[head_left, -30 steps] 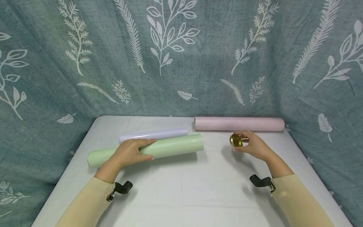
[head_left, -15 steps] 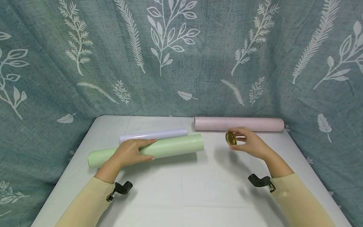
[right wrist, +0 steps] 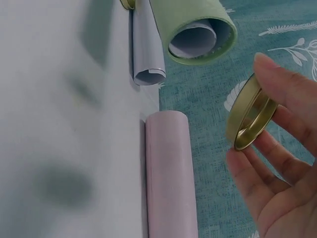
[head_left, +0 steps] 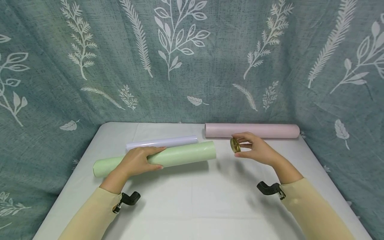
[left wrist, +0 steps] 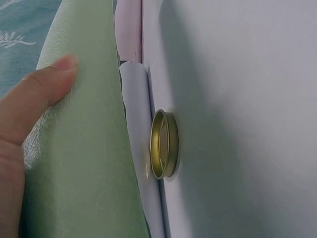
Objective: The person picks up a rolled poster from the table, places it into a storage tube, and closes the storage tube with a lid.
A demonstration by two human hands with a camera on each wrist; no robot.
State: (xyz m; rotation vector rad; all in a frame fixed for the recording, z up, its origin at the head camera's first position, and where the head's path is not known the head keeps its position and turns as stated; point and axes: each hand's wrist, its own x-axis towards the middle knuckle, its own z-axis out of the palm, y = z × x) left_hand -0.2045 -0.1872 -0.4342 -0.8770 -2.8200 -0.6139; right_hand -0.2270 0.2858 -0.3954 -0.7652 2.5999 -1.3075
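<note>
My left hand (head_left: 136,162) grips a light green tube (head_left: 186,154) across its middle, thumb on the near side. In the right wrist view the tube's open end (right wrist: 228,52) faces me, and a rolled sheet of white paper (right wrist: 195,39) shows inside it. My right hand (head_left: 256,150) pinches a round gold metal cap (head_left: 235,145) by its rim, held up on edge a short way right of that open end. A second gold cap (left wrist: 171,144) stands on edge beside the lilac roll (left wrist: 136,94) in the left wrist view; the green tube hides it in the head view.
A pink tube (head_left: 252,130) lies along the back right edge of the white-covered table (head_left: 192,206). Behind the green tube is the lilac roll, partly covered by it. A teal leaf-patterned curtain (head_left: 210,93) hangs round the back and sides.
My right hand has carried the gold cap leftward, closer to the green tube's open end, and turned it more edge-on. The left hand and green tube have stayed in place.
</note>
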